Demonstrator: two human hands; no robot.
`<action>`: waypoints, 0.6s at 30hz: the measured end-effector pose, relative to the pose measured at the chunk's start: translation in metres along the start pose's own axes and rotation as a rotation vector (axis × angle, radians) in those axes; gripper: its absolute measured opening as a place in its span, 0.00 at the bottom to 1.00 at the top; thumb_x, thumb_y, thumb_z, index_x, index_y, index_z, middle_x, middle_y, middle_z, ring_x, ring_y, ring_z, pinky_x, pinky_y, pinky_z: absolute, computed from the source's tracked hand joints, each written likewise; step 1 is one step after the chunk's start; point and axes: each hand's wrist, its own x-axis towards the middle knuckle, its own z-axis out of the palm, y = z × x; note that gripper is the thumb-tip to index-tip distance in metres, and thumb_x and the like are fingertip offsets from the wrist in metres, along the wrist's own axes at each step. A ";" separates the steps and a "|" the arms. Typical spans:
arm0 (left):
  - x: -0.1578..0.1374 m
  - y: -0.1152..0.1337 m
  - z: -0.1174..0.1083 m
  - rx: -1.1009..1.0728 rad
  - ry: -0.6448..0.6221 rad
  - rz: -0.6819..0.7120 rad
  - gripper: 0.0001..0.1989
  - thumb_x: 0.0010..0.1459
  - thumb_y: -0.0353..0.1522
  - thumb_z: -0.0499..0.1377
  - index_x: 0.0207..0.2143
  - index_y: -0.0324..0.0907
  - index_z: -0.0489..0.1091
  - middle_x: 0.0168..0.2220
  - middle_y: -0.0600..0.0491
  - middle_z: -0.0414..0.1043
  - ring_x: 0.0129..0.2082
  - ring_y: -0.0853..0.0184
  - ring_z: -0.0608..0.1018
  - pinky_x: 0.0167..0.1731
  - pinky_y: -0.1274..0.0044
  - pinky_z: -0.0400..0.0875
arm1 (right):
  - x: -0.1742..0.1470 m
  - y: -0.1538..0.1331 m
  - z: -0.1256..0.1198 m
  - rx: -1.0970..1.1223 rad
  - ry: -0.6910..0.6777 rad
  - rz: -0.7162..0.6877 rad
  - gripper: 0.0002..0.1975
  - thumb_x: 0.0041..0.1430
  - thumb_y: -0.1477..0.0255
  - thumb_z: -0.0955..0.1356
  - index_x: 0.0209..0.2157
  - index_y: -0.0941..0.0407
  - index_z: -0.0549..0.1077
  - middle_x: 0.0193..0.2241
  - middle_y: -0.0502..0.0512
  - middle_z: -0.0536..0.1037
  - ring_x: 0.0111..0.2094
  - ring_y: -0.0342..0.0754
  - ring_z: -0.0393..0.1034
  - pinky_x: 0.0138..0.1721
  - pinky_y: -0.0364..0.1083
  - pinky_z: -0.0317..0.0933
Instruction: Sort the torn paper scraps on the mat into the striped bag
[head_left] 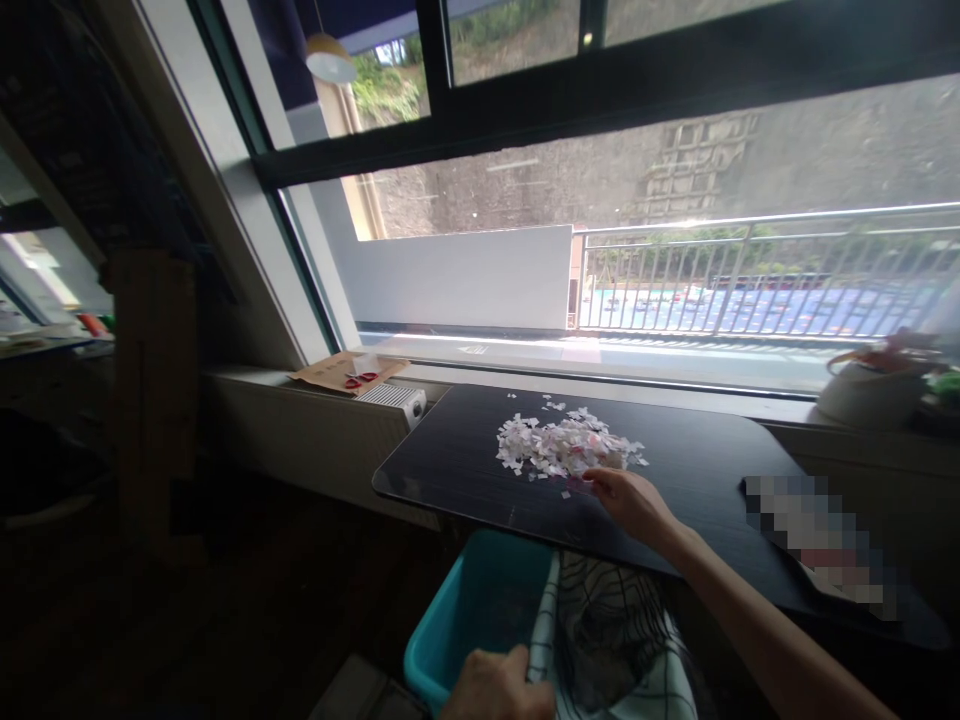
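Observation:
A loose heap of small white and pinkish paper scraps lies on the dark tabletop. At the heap's near right edge is my right hand, its thumb and fingers closed together on scraps there. Below the table's front edge stands a teal plastic bin. A white-and-black checked cloth bag or liner sits against its right side, with dark, unclear contents. My left hand, at the bottom of the view, is closed around the checked edge beside the bin; its fingertips are partly hidden.
A blurred flat item lies at the table's right end. Left of the table, red-handled scissors rest on a brown paper envelope over a radiator. A pale pot stands on the sill right. Window glass borders the table's back.

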 end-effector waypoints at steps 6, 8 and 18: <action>0.029 0.015 -0.035 0.032 -0.229 0.010 0.09 0.55 0.38 0.57 0.33 0.44 0.74 0.28 0.50 0.71 0.23 0.65 0.73 0.21 0.78 0.65 | -0.015 -0.015 0.002 0.151 -0.072 -0.074 0.16 0.59 0.69 0.60 0.41 0.52 0.77 0.32 0.53 0.82 0.32 0.50 0.76 0.33 0.44 0.65; 0.036 0.022 -0.048 0.006 -0.238 0.040 0.09 0.52 0.36 0.58 0.35 0.44 0.74 0.31 0.48 0.73 0.24 0.63 0.75 0.22 0.76 0.68 | -0.018 -0.017 0.003 0.189 -0.057 -0.043 0.16 0.59 0.68 0.61 0.41 0.52 0.77 0.32 0.54 0.82 0.31 0.50 0.76 0.32 0.44 0.65; 0.045 0.022 -0.069 -0.080 -0.318 0.073 0.17 0.50 0.41 0.59 0.40 0.41 0.74 0.35 0.44 0.75 0.28 0.58 0.77 0.25 0.73 0.69 | -0.024 -0.041 0.005 0.249 -0.095 -0.134 0.16 0.59 0.69 0.60 0.42 0.54 0.78 0.35 0.56 0.82 0.33 0.51 0.75 0.35 0.45 0.65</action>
